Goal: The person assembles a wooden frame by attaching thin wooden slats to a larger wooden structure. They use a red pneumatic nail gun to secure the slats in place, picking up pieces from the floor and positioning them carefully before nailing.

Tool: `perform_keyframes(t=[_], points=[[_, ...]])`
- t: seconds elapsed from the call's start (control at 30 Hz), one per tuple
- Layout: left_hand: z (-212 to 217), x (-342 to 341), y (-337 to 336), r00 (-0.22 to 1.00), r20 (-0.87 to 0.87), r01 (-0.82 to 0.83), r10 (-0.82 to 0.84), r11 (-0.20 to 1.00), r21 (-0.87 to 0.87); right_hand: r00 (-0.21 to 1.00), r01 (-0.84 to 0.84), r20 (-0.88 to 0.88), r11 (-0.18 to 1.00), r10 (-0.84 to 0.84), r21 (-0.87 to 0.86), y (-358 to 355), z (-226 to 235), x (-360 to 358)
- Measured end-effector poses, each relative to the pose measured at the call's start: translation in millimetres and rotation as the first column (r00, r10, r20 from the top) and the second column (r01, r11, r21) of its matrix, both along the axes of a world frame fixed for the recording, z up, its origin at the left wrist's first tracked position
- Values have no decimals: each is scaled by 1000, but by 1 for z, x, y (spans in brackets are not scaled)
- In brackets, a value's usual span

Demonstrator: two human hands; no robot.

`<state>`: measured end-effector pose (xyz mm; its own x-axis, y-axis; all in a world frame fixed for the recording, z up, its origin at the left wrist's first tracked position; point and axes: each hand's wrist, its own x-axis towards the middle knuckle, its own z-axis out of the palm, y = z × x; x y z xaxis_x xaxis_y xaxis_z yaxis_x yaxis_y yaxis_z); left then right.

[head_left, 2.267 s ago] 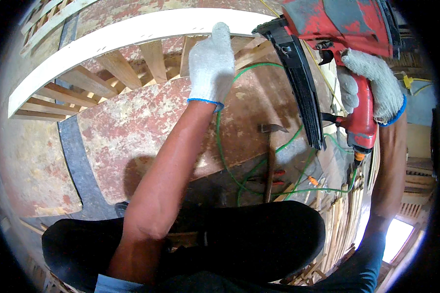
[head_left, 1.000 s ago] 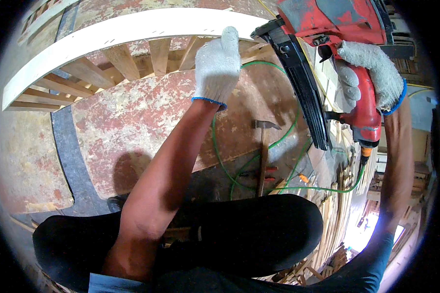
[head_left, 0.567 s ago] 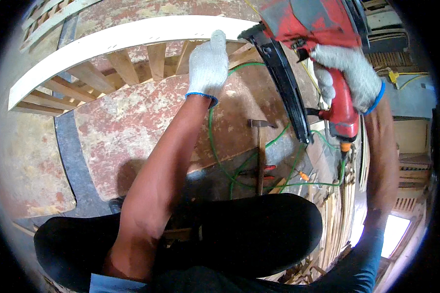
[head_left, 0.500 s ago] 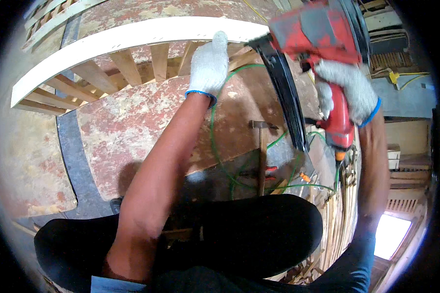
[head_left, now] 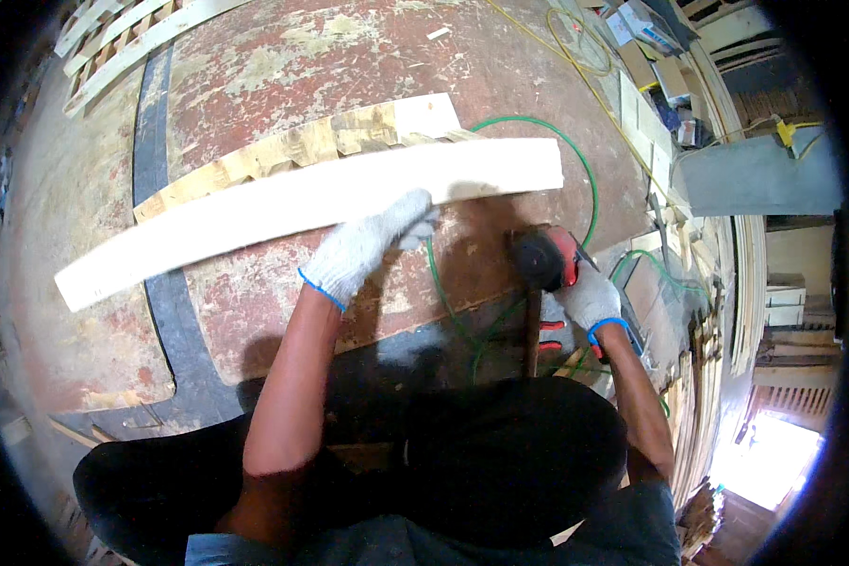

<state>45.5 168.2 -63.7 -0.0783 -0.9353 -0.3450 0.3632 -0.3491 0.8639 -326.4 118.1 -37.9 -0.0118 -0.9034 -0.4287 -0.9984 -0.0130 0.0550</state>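
Observation:
A long pale wooden board [head_left: 283, 203] lies across a wooden pallet [head_left: 349, 137] on the worn red floor. My left hand [head_left: 368, 245], in a white knit glove, presses on the board's near edge around its middle. My right hand [head_left: 585, 297], also gloved, grips a red and black nail gun [head_left: 542, 259] held low, just below the board's right end. A green hose [head_left: 500, 127] loops from the gun round the board's right end.
A hammer [head_left: 532, 330] lies on the floor next to the nail gun. Stacked planks and slats [head_left: 717, 321] line the right side. More pallet slats [head_left: 113, 28] lie at the top left. A yellow cord [head_left: 585, 75] runs across the far floor.
The view has swung down over the pallet. The nail gun has dropped from high at the top right to low beside the board's right end. My left hand stays on the board.

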Motion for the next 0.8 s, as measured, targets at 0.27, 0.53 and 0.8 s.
perform_keyframes(t=[0.27,0.53,0.8], points=[[-56,-34,46,979,-180,83,-99,992,-93,922,-237,294,968,253,-87,-39,-6,-15],[-141,-67,65,508,-861,97,-4,994,53,466,134,859,976,-214,170,-118,-51,82],[-139,-71,83,598,-801,5,-39,999,-45,533,-13,787,927,-312,376,-94,-79,62]])
